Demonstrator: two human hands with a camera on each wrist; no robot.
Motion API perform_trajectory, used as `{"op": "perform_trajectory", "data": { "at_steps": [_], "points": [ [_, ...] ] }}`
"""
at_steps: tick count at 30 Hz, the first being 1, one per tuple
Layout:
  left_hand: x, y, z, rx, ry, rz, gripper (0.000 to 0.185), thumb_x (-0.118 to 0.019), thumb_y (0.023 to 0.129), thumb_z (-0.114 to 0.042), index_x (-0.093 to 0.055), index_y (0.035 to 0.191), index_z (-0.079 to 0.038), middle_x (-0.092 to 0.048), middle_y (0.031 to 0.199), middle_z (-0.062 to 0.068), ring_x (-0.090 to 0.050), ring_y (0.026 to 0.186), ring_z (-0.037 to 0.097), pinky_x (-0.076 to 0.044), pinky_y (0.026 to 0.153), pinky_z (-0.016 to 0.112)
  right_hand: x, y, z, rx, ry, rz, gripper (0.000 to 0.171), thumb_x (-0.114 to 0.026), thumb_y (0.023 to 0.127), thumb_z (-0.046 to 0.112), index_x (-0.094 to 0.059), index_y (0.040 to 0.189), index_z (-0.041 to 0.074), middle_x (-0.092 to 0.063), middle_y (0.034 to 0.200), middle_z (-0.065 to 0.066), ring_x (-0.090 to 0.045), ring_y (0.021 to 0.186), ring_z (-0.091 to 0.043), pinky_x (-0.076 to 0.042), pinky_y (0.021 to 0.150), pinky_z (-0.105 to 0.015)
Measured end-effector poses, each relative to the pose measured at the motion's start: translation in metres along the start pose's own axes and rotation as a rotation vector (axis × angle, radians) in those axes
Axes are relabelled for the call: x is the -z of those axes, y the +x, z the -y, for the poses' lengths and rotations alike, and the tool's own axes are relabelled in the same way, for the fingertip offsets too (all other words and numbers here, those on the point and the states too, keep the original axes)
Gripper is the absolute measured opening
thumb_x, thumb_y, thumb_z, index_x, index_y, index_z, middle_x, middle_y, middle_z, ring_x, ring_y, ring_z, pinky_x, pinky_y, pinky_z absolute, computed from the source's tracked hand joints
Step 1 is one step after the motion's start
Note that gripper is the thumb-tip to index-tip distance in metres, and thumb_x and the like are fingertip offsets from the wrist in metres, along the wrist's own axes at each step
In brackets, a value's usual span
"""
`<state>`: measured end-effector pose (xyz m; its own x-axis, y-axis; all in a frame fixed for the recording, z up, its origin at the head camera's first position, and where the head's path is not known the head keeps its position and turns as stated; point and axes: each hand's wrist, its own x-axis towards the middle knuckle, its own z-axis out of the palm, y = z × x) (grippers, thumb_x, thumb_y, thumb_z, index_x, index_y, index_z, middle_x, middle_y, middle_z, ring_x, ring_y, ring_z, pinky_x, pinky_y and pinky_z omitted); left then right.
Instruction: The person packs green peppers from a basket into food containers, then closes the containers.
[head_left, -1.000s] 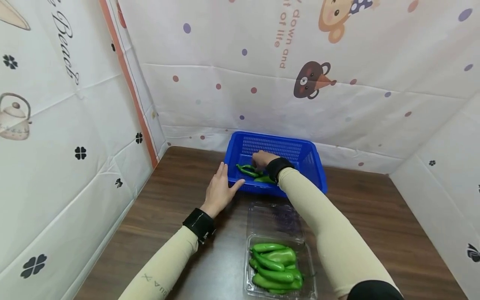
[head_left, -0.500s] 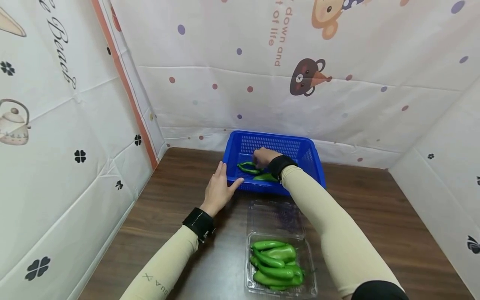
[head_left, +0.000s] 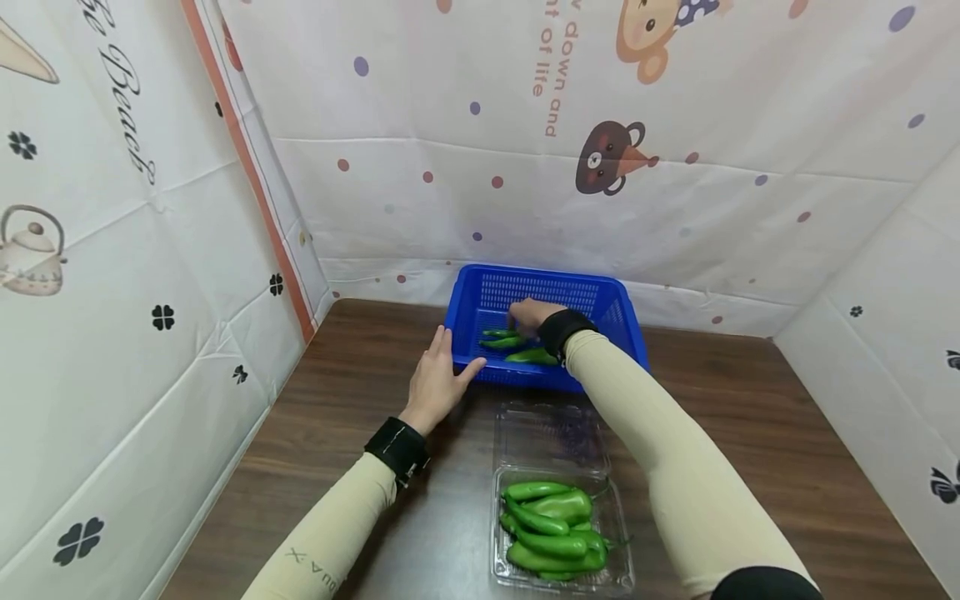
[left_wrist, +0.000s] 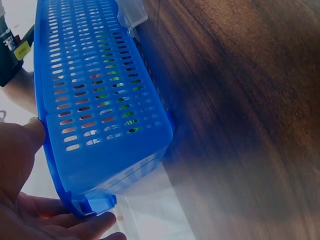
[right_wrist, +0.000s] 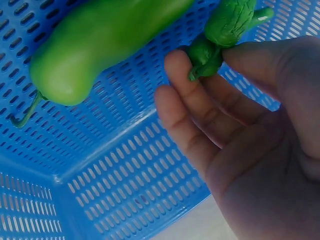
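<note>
My left hand [head_left: 437, 382] rests at the near left corner of the blue plastic basket [head_left: 525, 376], thumb over the near rim and straight fingers along the left side. Inside the basket, my right hand [head_left: 534, 313] pinches slim green peppers [right_wrist: 212, 52] by their stem ends between thumb and fingers. Whether it holds one or two is unclear. A larger pale green pepper [right_wrist: 82, 55] lies beside them on the basket floor. Nearer me, a clear plastic clamshell box [head_left: 624, 542] stands unfolded with several green peppers [head_left: 551, 546] in it.
The box's clear lid [head_left: 551, 437] lies flat between box and basket. The brown wooden table [head_left: 315, 417] is bounded by a patterned cloth [head_left: 420, 208] behind and on both sides. My right forearm crosses above the table, right of the box.
The slim peppers at my right fingers have shifted slightly and now lie more side by side. My left hand has stayed on the basket corner. The head view has drifted a little.
</note>
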<state>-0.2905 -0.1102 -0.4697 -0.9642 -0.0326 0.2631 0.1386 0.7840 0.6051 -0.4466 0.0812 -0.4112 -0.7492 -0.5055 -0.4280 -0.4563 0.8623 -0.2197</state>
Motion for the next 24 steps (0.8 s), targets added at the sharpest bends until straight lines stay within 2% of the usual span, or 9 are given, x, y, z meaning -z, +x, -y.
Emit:
{"op": "perform_trajectory", "data": {
  "at_steps": [7, 11, 15, 24],
  "points": [
    [-0.001, 0.0, 0.0, -0.01, 0.011, -0.001, 0.088, -0.065, 0.097, -0.055, -0.037, 0.156, 0.005, -0.033, 0.163, 0.024, -0.047, 0.139, 0.044, -0.044, 0.109, 0.056, 0.0, -0.001, -0.008, -0.02, 0.058, 0.04, 0.043, -0.049, 0.101, -0.005, -0.066, 0.137, 0.01, -0.067, 0.122, -0.015, -0.066, 0.071, -0.021, -0.049, 0.053, -0.028],
    [0.0, 0.0, 0.0, -0.018, 0.012, -0.002, 0.088, -0.066, 0.097, -0.054, -0.037, 0.156, 0.005, -0.033, 0.162, 0.024, -0.046, 0.14, 0.044, -0.042, 0.111, 0.056, 0.001, -0.005, -0.012, -0.018, 0.069, 0.05, 0.037, -0.048, 0.105, 0.002, -0.065, 0.137, 0.009, -0.064, 0.127, -0.016, -0.07, 0.078, -0.024, -0.059, 0.066, -0.035],
    [0.001, -0.001, 0.001, -0.019, 0.011, -0.001, 0.088, -0.064, 0.098, -0.055, -0.037, 0.155, 0.006, -0.032, 0.162, 0.025, -0.043, 0.143, 0.043, -0.039, 0.114, 0.055, 0.001, -0.009, -0.014, -0.004, 0.095, 0.071, 0.037, -0.046, 0.105, 0.002, -0.064, 0.137, 0.007, -0.063, 0.127, -0.017, -0.072, 0.087, -0.028, -0.061, 0.08, -0.042],
    [-0.001, -0.002, 0.0, -0.016, -0.018, 0.003, 0.084, -0.063, 0.101, -0.049, -0.033, 0.156, 0.007, -0.028, 0.164, 0.026, -0.027, 0.152, 0.04, -0.023, 0.123, 0.054, 0.008, -0.024, -0.021, 0.049, 0.156, 0.09, 0.038, -0.046, 0.105, 0.003, -0.063, 0.138, 0.002, -0.066, 0.126, -0.017, -0.072, 0.092, -0.029, -0.061, 0.08, -0.037]
  ]
}}
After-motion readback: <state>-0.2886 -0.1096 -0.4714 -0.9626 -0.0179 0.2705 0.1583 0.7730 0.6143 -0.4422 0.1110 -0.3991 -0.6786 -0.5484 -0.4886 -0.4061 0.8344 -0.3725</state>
